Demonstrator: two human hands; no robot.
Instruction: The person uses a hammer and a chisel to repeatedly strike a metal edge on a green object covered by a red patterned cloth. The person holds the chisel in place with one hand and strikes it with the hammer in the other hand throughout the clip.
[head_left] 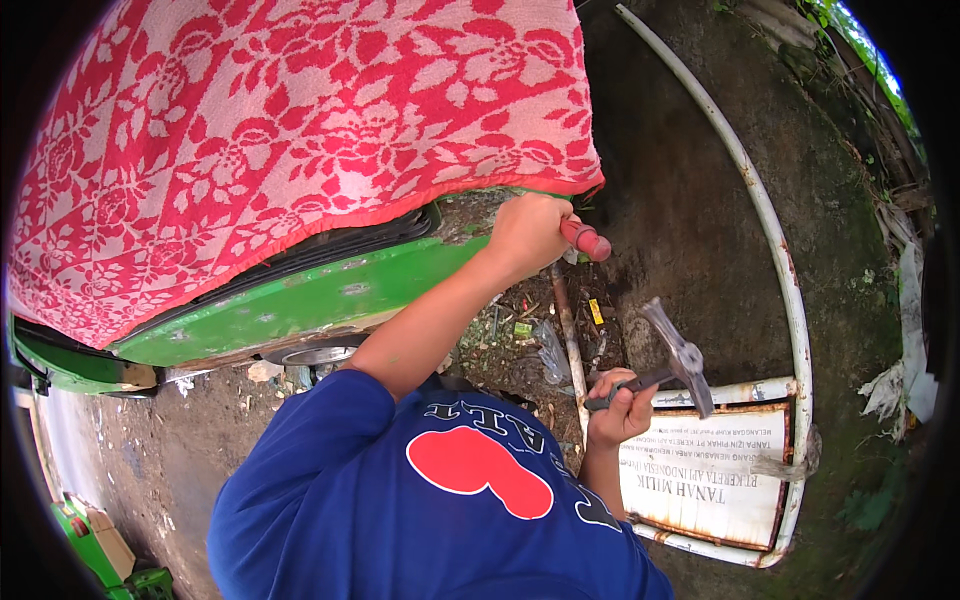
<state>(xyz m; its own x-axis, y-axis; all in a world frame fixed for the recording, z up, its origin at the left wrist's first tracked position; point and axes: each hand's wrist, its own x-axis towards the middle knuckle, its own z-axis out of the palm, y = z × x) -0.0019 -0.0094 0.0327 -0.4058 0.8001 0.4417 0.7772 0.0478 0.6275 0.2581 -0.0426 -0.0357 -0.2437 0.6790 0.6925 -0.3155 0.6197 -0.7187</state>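
Observation:
My left hand (530, 235) is closed around a red-handled tool (588, 241). Only the rounded butt of its handle sticks out on the right; the shaft and tip are hidden by the hand, so its kind does not show. That hand is at the corner of a green vehicle body (380, 280) with scraped, patchy paint. Lower and to the right, my right hand (618, 408) grips a hammer (685, 362) by its dark handle. The metal hammer head is raised, apart from the red handle.
A red and pink floral blanket (330, 120) covers the vehicle's top. To the right, a rusty white pipe frame (770, 215) holds a white sign panel (700, 480). Litter and a small yellow packet (596, 311) lie on the ground. A green object (95, 540) stands at lower left.

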